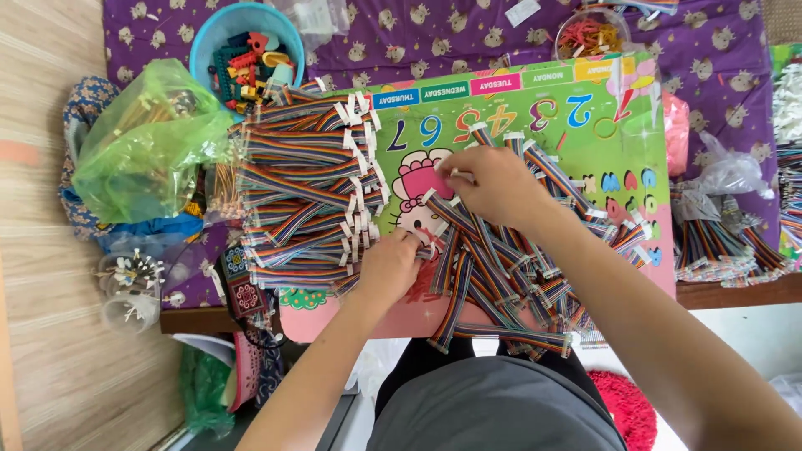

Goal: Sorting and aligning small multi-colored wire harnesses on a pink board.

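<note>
Your right hand (493,185) fingers pinch one rainbow ribbon cable (455,175) above the loose pile (501,276); left hand (388,266) fingers curl shut on another. Tangled connectors may snag, dragging neighbours off the board (585,108).

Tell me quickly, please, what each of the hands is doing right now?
Left hand: closed, pinching a flat rainbow-coloured ribbon cable.
Right hand: closed on a small white plastic connector.

Both hands close together, fingers curled (left hand (388,266) lower, right hand (493,184) higher).
</note>
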